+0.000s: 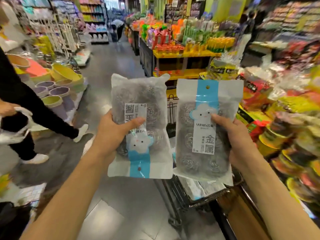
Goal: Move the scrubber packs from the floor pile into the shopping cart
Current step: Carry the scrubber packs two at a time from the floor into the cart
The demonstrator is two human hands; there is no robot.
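Left hand [110, 134] grip: thumb over front of an upside-down scrubber pack [140, 125], fingers behind. Right hand [237, 139] grip holds an upright scrubber pack [206, 129] the same way. Packs side by side, edges nearly touching. Below right grip, shopping cart [174, 193] with more packs [206, 189] inside. Grey floor [110, 66] beyond.

left pack [138, 125] beside right pack [205, 129] | cart [178, 196] below, packs [206, 189] inside

Shop: stocked shelves [93, 16], aisle.
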